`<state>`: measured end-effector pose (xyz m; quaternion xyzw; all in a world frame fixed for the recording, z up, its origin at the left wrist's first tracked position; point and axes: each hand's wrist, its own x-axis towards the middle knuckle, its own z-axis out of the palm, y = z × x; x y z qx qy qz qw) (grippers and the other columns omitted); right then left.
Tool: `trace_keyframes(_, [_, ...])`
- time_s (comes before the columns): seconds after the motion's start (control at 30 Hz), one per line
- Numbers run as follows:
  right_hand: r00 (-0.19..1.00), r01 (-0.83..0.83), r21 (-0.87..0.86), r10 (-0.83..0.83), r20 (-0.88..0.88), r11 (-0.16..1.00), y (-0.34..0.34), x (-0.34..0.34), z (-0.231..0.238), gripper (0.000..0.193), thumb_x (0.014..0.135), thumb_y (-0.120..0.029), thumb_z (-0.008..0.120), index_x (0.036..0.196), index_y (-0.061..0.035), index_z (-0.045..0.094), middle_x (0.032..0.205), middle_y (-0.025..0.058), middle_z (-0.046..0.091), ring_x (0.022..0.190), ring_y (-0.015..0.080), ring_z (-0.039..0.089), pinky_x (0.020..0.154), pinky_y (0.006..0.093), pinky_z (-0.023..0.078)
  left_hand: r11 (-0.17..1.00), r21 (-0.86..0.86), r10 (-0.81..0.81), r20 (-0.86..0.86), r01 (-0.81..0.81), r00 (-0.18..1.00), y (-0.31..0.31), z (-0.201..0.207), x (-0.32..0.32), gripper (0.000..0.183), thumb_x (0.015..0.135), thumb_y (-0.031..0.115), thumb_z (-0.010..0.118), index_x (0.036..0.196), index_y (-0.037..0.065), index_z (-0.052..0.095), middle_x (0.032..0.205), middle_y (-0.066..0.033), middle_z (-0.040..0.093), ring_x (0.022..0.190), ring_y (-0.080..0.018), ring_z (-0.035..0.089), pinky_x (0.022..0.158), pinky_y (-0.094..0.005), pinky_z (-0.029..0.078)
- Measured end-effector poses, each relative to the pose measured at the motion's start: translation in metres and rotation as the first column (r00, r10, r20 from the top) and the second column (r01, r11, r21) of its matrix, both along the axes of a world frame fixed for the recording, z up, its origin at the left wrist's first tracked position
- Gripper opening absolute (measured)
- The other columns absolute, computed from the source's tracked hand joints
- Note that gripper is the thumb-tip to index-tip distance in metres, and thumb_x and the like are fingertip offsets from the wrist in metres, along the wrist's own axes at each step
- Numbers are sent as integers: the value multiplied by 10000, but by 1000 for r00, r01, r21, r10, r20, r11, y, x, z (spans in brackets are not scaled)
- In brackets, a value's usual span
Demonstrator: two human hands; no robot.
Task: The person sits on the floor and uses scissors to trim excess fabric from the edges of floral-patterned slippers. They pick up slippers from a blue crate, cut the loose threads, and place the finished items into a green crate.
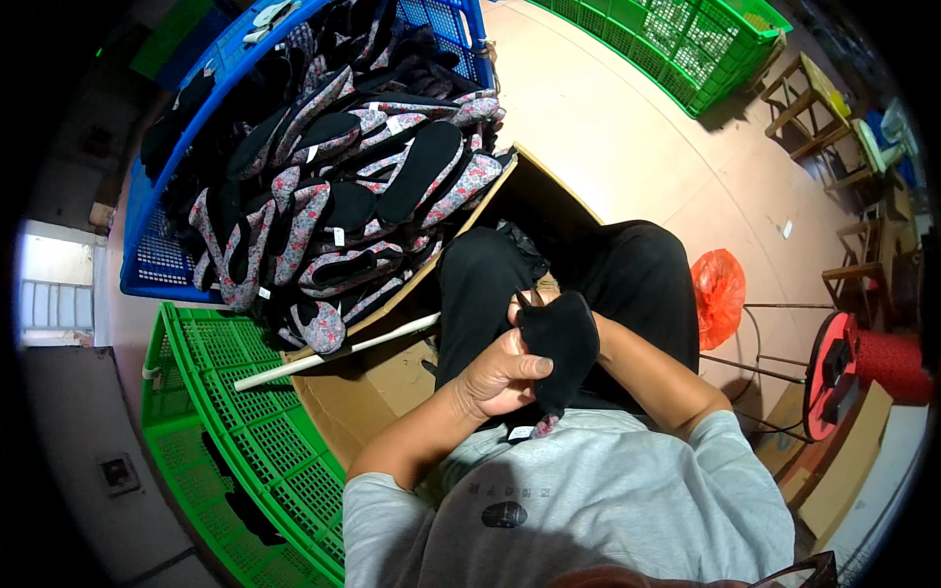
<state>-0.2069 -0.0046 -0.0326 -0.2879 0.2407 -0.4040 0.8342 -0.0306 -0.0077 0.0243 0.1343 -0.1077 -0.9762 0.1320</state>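
A cloth slipper (561,351) is held above my lap with its black sole facing up. Floral fabric and a white tag show at its lower end. My left hand (502,374) is closed on its left side, with the thumb pressed on the sole. Mostly hidden behind the slipper, my right hand (534,302) shows a few bent fingers at the upper edge. A small dark pointed piece juts out there; I cannot make out whether it is a tool or part of the slipper.
At upper left, a blue crate (162,257) is heaped with similar floral slippers. Below it stands a green crate (245,431), with a cardboard box (377,387) and a pale rod (338,351) beside my legs. On the right are a red bag (718,294) and a red spool (887,367).
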Motion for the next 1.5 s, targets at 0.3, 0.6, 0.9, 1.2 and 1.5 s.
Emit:
trace_keyframes(0.3, [797,561,7,-538,-275,827,29,39,-4,213,961,-138,581,1150,-41,589,1009,55,654,877,155,640,784,277,536,735,-555,580,219,-389,784,16,27,-15,324,919,10,616,1238,32,561,1062,-49,654,856,-114,616,623,-239,490])
trace_keyframes(0.6, [815,579,218,-550,-184,785,29,22,-32,210,988,-295,606,1074,-105,583,923,-20,602,835,82,564,788,248,460,641,-605,757,399,-473,517,-19,-31,-35,137,915,51,657,948,35,525,857,-53,600,696,-118,586,612,-248,494])
trace_keyframes(0.9, [830,518,237,-416,-372,822,29,9,-25,269,970,-395,617,1047,-143,562,859,-57,579,710,32,521,575,196,422,639,-613,758,395,-466,520,-26,-45,-36,201,921,27,636,963,13,440,910,-85,545,731,-147,609,688,-284,550])
trace_keyframes(1.2, [856,450,170,-369,-361,877,36,-1,-15,276,873,-250,756,1011,-139,545,783,-49,575,618,34,492,521,170,362,605,-618,789,376,-502,486,-25,-46,-42,146,938,15,595,972,-47,466,881,-110,579,761,-171,638,748,-313,559])
trace_keyframes(1.5, [836,403,70,-337,-433,912,32,-3,-12,261,836,-153,780,897,-115,530,760,-49,542,670,57,497,596,217,396,634,-582,766,385,-509,514,-24,-43,-36,143,932,11,598,986,-36,475,892,-92,575,781,-150,612,745,-287,528])
